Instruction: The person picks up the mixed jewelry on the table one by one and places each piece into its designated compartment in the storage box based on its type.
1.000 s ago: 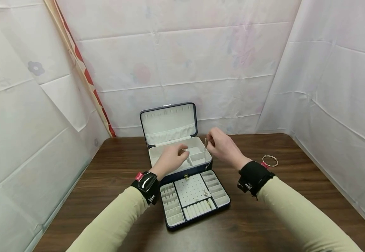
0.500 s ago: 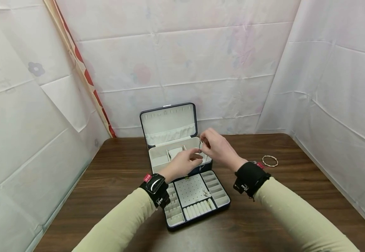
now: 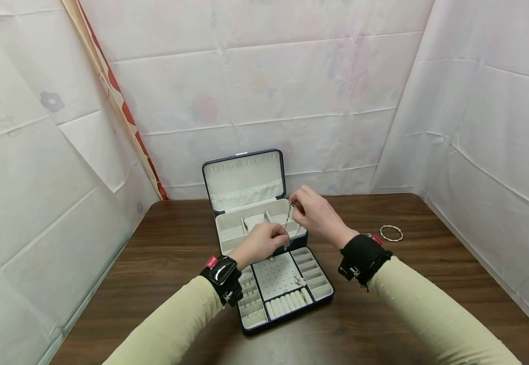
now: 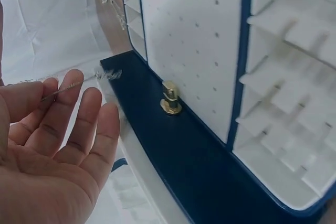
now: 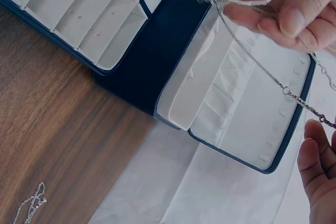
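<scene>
A thin silver necklace (image 5: 254, 62) with a small twisted pendant (image 4: 109, 73) hangs over the front of the navy jewelry box (image 3: 301, 241). My right hand (image 3: 318, 215) holds its upper end between thumb and fingers. Lower down and to the left, my left hand (image 3: 260, 242) pinches the chain near the pendant with thumb and forefinger, the other fingers spread in the left wrist view. The box's lid (image 3: 246, 175) stands up at the back. Its fold-down tray (image 3: 275, 276) lies in front, with slots, a dotted pad and ring rolls.
A gold bangle (image 3: 391, 233) lies on the brown table (image 3: 364, 324) to the right. Another silver chain (image 5: 32, 203) lies on the wood, mostly behind my right wrist in the head view. Small earrings (image 3: 299, 280) sit on the tray's pad. White sheets hang behind and at both sides.
My left hand, holding nothing at first, has moved right and down from over the box and now pinches the necklace. My right hand has shifted slightly left with it.
</scene>
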Available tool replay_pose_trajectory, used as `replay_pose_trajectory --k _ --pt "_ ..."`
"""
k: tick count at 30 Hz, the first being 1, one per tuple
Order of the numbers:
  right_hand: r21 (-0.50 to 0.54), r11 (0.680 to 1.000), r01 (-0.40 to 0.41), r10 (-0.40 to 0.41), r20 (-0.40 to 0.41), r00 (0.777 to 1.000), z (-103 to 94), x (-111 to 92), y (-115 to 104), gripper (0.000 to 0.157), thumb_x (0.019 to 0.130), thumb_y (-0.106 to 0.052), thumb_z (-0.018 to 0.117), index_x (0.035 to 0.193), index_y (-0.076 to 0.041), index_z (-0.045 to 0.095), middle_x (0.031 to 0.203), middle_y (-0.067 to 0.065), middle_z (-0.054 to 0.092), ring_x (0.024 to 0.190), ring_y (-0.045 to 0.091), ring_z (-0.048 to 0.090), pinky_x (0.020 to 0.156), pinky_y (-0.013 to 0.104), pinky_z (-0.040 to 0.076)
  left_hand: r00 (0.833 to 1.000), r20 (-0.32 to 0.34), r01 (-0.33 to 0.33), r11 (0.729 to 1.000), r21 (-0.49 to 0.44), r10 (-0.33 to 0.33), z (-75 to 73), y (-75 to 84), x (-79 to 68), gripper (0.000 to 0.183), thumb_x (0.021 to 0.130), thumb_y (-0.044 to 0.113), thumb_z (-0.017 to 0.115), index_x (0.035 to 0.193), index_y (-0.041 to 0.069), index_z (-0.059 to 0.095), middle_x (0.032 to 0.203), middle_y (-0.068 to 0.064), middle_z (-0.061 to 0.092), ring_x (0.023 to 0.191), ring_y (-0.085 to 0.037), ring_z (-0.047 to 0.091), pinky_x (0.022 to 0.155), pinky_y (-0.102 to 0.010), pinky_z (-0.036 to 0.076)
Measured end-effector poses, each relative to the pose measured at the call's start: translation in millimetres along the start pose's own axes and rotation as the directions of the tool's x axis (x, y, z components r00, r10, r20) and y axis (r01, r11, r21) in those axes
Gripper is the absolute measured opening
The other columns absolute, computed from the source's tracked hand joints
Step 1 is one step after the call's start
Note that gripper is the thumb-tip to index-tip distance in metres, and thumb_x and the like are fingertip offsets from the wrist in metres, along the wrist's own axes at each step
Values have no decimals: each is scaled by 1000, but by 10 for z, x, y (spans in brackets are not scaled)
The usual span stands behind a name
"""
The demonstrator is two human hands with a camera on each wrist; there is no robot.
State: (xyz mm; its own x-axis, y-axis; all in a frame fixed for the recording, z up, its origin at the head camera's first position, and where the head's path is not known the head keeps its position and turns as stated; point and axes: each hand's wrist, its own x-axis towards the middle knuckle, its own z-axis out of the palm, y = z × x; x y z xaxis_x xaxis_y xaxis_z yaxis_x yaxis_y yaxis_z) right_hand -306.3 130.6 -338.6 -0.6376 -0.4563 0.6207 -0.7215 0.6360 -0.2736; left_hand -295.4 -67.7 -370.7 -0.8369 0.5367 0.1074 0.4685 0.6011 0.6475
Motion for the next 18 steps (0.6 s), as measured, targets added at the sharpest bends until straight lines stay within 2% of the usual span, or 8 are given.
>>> replay_pose_trajectory --k 3,10,18 --pt "-3 1000 -9 9 3 1000 1 -2 4 16 90 6 57 102 -3 61 92 7 52 76 15 46 66 29 42 1000 12 5 1000 0 -5 4 -36 -26 19 102 15 60 90 11 74 89 -6 75 63 -8 52 60 -26 43" --pt "-24 1000 -19 19 -8 1000 10 -8 16 15 90 6 58 101 -4 63 92 5 51 75 15 46 65 29 42 1000 5 6 1000 21 -6 -4 -90 -51 18 102 15 61 90 12 74 87 -2 74 65 -8 55 62 -26 44" --pt "-17 1000 18 -19 -39 999 13 -10 17 13 91 5 61 99 -4 65 90 5 52 74 14 46 65 29 42 998 -53 -15 993 114 22 -30 -135 -54 17 100 12 61 94 7 76 84 0 70 71 -9 56 71 -29 48"
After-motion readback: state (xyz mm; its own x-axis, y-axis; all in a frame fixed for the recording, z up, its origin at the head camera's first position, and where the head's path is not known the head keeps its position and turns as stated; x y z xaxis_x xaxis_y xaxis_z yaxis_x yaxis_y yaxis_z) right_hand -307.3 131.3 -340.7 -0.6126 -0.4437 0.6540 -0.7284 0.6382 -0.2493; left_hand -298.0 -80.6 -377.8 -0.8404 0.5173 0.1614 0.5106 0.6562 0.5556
